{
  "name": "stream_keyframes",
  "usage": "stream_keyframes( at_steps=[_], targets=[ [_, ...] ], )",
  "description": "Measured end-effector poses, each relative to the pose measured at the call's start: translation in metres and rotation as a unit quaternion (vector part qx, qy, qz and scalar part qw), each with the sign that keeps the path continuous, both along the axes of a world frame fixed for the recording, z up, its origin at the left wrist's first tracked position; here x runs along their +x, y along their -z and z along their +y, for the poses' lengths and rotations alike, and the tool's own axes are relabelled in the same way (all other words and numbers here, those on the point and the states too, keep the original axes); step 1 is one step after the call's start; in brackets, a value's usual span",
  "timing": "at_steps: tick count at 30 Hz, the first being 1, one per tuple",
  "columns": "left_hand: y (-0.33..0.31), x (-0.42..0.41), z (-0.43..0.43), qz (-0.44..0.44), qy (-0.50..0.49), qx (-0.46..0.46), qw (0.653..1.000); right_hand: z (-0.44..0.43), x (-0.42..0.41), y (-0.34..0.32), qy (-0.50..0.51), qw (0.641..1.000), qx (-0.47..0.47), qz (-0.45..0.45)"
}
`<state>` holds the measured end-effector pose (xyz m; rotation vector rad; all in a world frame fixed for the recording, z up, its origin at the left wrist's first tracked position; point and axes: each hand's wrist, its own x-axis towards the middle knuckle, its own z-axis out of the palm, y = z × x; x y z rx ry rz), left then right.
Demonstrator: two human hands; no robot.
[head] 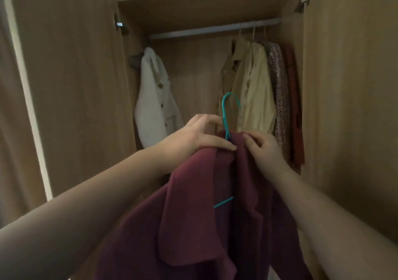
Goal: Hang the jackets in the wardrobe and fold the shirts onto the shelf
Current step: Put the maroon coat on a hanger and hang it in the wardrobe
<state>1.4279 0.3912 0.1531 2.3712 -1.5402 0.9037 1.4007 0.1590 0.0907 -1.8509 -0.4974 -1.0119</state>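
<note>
A maroon jacket [193,210] hangs on a teal hanger [228,109] that I hold up in front of the open wardrobe. My left hand [198,137] grips the jacket's left shoulder and collar at the hanger's neck. On the other side, my right hand [265,148] pinches the collar fabric. The hanger's hook stands free above both hands, well below the metal rail [206,30]. A short piece of the hanger's lower bar shows between the lapels.
Several garments hang at the rail's right end: a beige jacket [234,70], a cream shirt [256,94], a patterned piece [280,90] and a rust-red one [295,107]. A white jacket [155,98] hangs from a hook on the left wall. Wooden doors [71,81] stand open on both sides.
</note>
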Motion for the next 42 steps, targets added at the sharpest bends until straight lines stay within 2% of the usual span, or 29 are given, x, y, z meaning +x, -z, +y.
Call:
stream_keyframes(
  at_steps=[2,5,7,8,10,12,16,19,22,24,26,27,31,36,38,40,42],
  targets=[
    [0.003,0.029,-0.012,0.033,-0.027,-0.015,0.999,0.003,0.027,0.001,0.007,1.0,-0.008,0.016],
    [0.005,0.053,-0.012,-0.069,-0.047,0.047,0.995,0.002,0.067,0.0,0.03,0.993,-0.085,0.074],
    [0.005,0.068,-0.01,-0.031,-0.043,0.081,0.995,-0.003,0.089,-0.001,0.06,0.981,-0.162,0.083],
    [0.004,0.075,-0.011,-0.014,-0.051,0.092,0.994,-0.006,0.096,-0.004,0.076,0.978,-0.173,0.086],
    [-0.002,0.085,-0.011,0.025,-0.066,0.075,0.995,-0.009,0.093,-0.014,0.1,0.982,-0.126,0.101],
    [-0.011,0.091,-0.017,0.025,-0.078,0.042,0.996,-0.011,0.085,-0.025,0.101,0.984,-0.092,0.114],
    [-0.022,0.115,-0.026,0.055,-0.093,-0.012,0.994,0.003,0.053,-0.049,0.055,0.976,-0.097,0.189],
    [-0.028,0.129,-0.03,0.06,-0.098,-0.018,0.993,0.015,0.032,-0.065,0.054,0.952,-0.113,0.278],
    [-0.035,0.145,-0.034,0.051,-0.083,-0.007,0.995,0.024,0.03,-0.084,0.109,0.943,-0.155,0.274],
    [-0.039,0.15,-0.033,0.028,-0.075,-0.002,0.997,0.03,0.031,-0.099,0.173,0.912,-0.227,0.293],
    [-0.041,0.158,-0.032,-0.006,-0.067,-0.019,0.998,0.035,0.037,-0.109,0.24,0.865,-0.316,0.308],
    [-0.041,0.16,-0.032,-0.017,-0.061,-0.035,0.997,0.037,0.041,-0.109,0.269,0.847,-0.347,0.3],
    [-0.04,0.169,-0.031,-0.057,-0.028,-0.092,0.994,0.037,0.056,-0.09,0.38,0.824,-0.373,0.197],
    [-0.031,0.18,-0.03,-0.043,0.04,-0.162,0.985,0.03,0.065,-0.069,0.491,0.763,-0.417,0.046],
    [-0.025,0.189,-0.028,0.02,0.109,-0.202,0.973,0.026,0.068,-0.065,0.508,0.753,-0.418,0.004],
    [-0.022,0.204,-0.023,0.121,0.184,-0.248,0.943,0.019,0.072,-0.065,0.518,0.752,-0.408,-0.013],
    [-0.021,0.22,-0.013,0.243,0.175,-0.239,0.924,0.007,0.079,-0.066,0.518,0.756,-0.399,-0.015]
  ],
)
